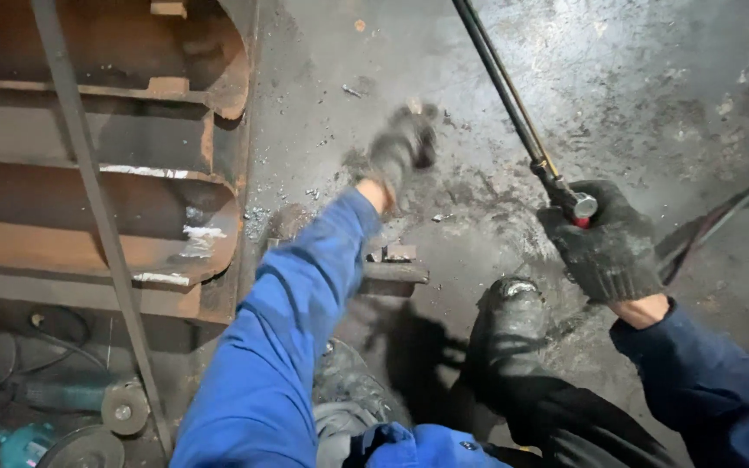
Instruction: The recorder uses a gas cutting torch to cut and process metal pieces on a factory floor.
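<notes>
Nearest the camera, the person's dark work boot [509, 334] stands on the concrete floor [652, 95], with blue sleeves on both arms coming in from below.

The right hand [608, 243], in a dark knit glove, has its fingers [578, 251] curled shut around the lower end of a long black rod [513, 108]. The rod has a metal fitting with a red mark at the grip, and it runs up and to the left out of the top of the view.

The left hand [400, 147], also gloved, is stretched forward and blurred. Whether its fingers are spread or pressed together cannot be told, and nothing shows clearly in it. It hangs over the floor just beyond a small steel block [392, 273] that lies flat beside the left forearm.

The floor is grey, stained and scattered with metal chips and dust. 2 dark cables [721, 217] cross it at the right. On the left stands a rusty steel frame [132, 156] with curved cut-outs and a thin slanted bar across it. Below it at the lower left lies an angle grinder [88, 403] with its disc.
</notes>
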